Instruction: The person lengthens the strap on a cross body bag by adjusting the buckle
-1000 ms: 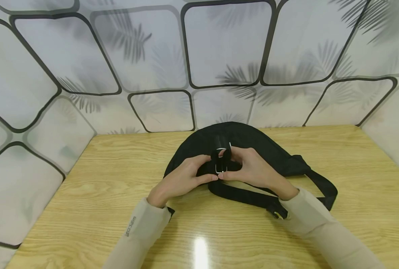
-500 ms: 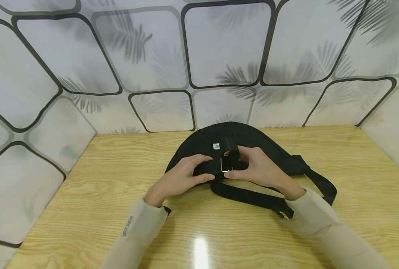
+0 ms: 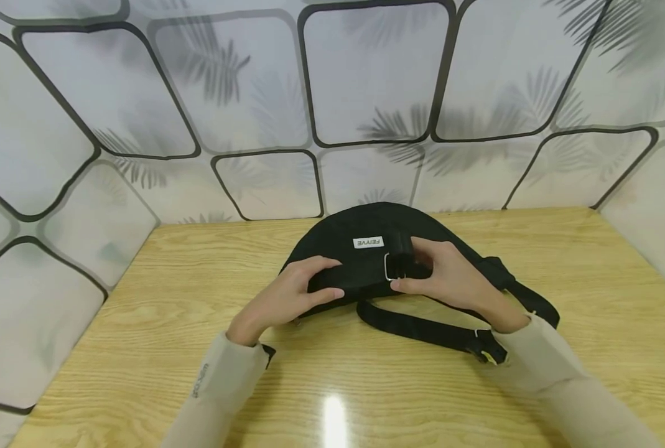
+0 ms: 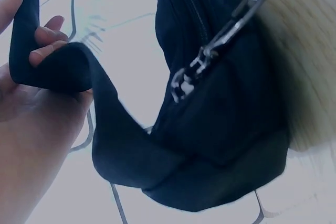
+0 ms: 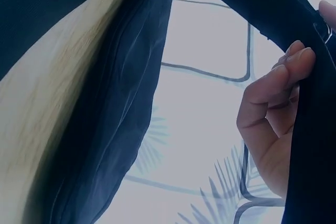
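In the head view the black bag (image 3: pixel 332 239) lies just beyond both hands' fingers, and its strap (image 3: pixel 361 274) runs crosswise between the left hand (image 3: pixel 287 289) and the right hand (image 3: pixel 450 277), the metal buckle (image 3: pixel 387 267) right by the right fingertips (so that hand is nearer). The left wrist view shows the left fingers curled round the strap, the zip pull (image 4: pixel 223 43) well off to their right; in the right wrist view fingers and thumb pinch the strap

Black bag (image 3: pixel 360 267) (white label (image 3: pixel 368 242)), yellowish table (image 3: pixel 142 348).
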`<state>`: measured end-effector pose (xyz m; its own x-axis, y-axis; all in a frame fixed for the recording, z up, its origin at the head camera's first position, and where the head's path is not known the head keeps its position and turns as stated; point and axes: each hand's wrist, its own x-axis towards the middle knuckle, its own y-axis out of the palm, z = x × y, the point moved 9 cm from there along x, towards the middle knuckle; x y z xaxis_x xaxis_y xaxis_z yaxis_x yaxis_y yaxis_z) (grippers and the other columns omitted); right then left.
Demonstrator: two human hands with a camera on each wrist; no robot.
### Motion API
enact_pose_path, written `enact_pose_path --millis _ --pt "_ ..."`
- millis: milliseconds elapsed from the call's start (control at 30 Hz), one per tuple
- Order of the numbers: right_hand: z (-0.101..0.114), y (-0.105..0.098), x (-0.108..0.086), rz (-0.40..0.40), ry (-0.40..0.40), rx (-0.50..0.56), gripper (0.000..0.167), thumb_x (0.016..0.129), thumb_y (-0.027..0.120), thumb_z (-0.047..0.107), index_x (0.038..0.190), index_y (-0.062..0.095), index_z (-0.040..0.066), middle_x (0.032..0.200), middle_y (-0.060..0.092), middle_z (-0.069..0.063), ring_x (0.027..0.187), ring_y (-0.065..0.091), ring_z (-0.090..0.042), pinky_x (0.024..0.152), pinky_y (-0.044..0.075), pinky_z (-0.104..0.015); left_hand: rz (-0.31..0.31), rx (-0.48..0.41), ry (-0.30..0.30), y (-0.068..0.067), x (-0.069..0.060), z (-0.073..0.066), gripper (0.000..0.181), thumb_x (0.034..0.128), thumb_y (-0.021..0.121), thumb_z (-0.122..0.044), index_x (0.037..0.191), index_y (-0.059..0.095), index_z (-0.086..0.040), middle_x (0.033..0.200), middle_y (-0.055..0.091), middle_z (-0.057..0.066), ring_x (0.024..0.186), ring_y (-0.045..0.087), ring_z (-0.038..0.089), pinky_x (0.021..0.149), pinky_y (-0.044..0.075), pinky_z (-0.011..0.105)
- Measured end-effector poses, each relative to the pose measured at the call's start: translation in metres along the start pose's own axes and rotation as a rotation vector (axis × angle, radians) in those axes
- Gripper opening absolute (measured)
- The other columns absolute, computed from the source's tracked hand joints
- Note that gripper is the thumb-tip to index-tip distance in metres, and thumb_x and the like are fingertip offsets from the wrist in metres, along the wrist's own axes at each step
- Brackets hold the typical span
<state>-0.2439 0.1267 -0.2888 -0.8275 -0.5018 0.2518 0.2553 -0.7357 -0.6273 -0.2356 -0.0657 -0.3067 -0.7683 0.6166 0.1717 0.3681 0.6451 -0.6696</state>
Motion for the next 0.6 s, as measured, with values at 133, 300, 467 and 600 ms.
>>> enact_pose_path --millis 133,300,467,600 --pt "-0.001 -0.003 -0.003 0.002 0.014 -0.024 0.04 0.087 0.082 0.02 0.122 0.067 0.007 0.114 0.071 -0.003 0.108 0.067 -0.02 0.092 0.051 -0.045 -0.008 0.01 0.012 -0.002 -0.001 0.001 0.044 0.0976 0.071 -0.019 0.135 0.059 0.001 0.132 0.062 0.011 0.12 0.057 0.024 0.102 0.046 0.042" --pt "-0.002 -0.007 -0.007 0.003 0.019 -0.043 0.027 0.087 0.081 0.02 0.106 0.065 0.01 0.099 0.069 0.002 0.091 0.064 -0.015 0.082 0.049 -0.036 -0.014 0.018 0.005 -0.004 -0.004 0.002 0.044 0.0963 0.073 -0.018 0.134 0.06 0.001 0.13 0.062 0.011 0.119 0.058 0.024 0.101 0.046 0.043" --pt "-0.007 -0.011 -0.012 -0.011 0.021 -0.058 0.027 0.087 0.082 0.019 0.092 0.056 0.012 0.079 0.056 0.003 0.073 0.052 -0.015 0.067 0.042 -0.031 -0.026 0.024 -0.015 -0.008 -0.008 0.005 0.045 0.0954 0.074 -0.018 0.134 0.06 0.0 0.13 0.062 0.01 0.119 0.058 0.025 0.101 0.046 0.044" --pt "-0.012 -0.014 -0.016 -0.008 0.027 -0.046 0.026 0.086 0.082 0.017 0.104 0.064 0.01 0.087 0.064 0.005 0.077 0.06 -0.012 0.07 0.046 -0.027 -0.024 0.02 -0.026 -0.01 -0.011 0.008 0.045 0.0954 0.074 -0.018 0.135 0.06 -0.001 0.13 0.063 0.009 0.118 0.058 0.025 0.101 0.046 0.045"
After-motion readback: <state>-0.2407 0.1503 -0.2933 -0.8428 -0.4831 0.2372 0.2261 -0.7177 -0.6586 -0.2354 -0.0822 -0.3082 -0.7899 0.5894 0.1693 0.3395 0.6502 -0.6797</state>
